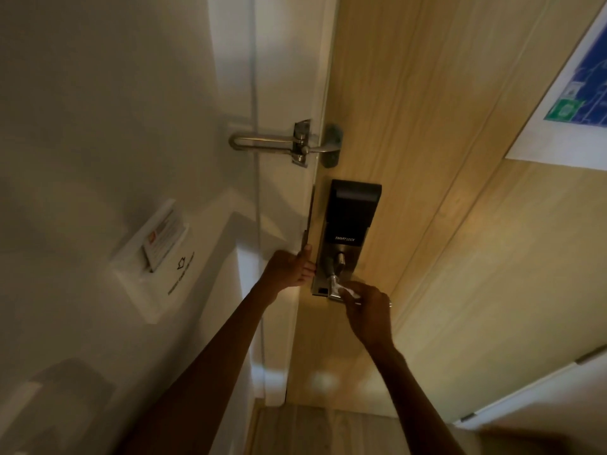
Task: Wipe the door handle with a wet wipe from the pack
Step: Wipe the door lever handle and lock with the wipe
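My right hand [366, 311] is curled around a crumpled white wet wipe [349, 293], pinching it between thumb and fingers and pressing it against the metal door handle [335, 285] at the bottom of the lock plate. Only a small bunch of the wipe shows past my fingertips; the rest of the handle lever is hidden under my hand. My left hand [290, 267] is spread fairly loose, holding nothing, its fingers resting on the edge of the door [427, 159] just left of the lock, thumb pointing up along the edge.

The handle belongs to a dark smart lock [348, 224] with a small thumb-turn knob [341, 260] just above the lever. Higher up, a metal swing-bar latch [272, 141] bridges the door and the white frame [282, 77]. On the white wall to the left sits a key-card holder [157, 257] with a card in its slot. The door is light wood grain, with a blue plan notice [578, 77] at upper right. The room is dim.
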The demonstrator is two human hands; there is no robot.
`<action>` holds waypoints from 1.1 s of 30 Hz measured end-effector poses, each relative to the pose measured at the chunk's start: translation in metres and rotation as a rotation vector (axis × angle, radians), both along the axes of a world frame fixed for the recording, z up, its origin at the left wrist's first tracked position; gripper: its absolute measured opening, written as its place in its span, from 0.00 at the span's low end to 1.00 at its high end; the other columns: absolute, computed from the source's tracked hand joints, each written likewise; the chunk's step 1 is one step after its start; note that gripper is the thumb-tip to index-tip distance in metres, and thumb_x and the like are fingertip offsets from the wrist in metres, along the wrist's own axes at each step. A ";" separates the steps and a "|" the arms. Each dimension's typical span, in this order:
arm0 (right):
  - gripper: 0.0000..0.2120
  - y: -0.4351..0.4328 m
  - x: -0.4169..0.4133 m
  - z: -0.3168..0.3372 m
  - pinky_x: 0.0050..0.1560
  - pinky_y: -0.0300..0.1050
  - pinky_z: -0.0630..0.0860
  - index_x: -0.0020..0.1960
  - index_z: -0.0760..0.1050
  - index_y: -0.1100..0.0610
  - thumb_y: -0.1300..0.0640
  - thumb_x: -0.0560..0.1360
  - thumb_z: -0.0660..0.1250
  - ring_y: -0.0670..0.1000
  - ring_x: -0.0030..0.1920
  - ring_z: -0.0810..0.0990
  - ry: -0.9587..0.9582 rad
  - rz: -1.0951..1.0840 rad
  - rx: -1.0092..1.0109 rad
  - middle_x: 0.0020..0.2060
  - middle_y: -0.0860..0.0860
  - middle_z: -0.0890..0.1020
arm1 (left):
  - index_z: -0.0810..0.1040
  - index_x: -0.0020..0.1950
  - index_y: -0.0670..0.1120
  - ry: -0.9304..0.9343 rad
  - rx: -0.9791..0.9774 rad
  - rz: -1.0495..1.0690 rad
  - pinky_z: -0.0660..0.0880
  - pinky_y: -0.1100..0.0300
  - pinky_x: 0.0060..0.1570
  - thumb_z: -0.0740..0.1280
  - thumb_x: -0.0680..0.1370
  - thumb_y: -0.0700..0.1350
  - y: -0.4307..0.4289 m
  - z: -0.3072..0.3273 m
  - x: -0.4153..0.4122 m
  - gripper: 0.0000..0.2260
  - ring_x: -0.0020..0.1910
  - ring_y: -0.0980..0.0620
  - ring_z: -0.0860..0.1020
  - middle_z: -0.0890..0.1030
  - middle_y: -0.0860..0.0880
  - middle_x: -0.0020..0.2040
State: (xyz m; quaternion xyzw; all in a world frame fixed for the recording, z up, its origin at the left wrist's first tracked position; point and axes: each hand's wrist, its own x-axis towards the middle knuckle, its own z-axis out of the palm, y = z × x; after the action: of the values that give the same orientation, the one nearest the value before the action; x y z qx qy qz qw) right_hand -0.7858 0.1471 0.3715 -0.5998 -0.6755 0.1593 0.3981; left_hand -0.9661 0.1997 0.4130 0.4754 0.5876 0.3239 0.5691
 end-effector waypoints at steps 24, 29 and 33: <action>0.07 0.017 0.066 0.011 0.44 0.40 0.78 0.49 0.84 0.48 0.56 0.76 0.68 0.45 0.43 0.83 -0.250 0.239 -0.025 0.44 0.46 0.86 | 0.78 0.58 0.34 -0.012 0.017 0.024 0.77 0.52 0.60 0.56 0.82 0.57 -0.007 0.006 -0.004 0.27 0.58 0.43 0.81 0.81 0.38 0.59; 0.09 0.014 0.106 0.024 0.45 0.34 0.73 0.39 0.84 0.47 0.58 0.74 0.70 0.45 0.40 0.82 0.044 0.154 -0.313 0.35 0.48 0.85 | 0.73 0.64 0.31 -0.059 -0.044 0.004 0.72 0.50 0.66 0.52 0.83 0.56 -0.007 0.013 0.000 0.28 0.65 0.39 0.76 0.77 0.36 0.65; 0.08 -0.009 0.104 -0.003 0.53 0.51 0.77 0.52 0.83 0.59 0.61 0.76 0.66 0.56 0.45 0.84 0.680 0.004 -0.375 0.43 0.57 0.85 | 0.74 0.62 0.32 -0.033 -0.044 -0.035 0.75 0.52 0.60 0.53 0.81 0.59 -0.002 0.010 -0.003 0.30 0.64 0.40 0.77 0.77 0.35 0.64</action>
State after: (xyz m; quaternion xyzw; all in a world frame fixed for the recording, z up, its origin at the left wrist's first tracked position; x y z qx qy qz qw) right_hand -0.6822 0.1379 0.3685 -0.5740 -0.4654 0.4706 0.4822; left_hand -0.9686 0.1973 0.4229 0.4674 0.5768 0.3087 0.5946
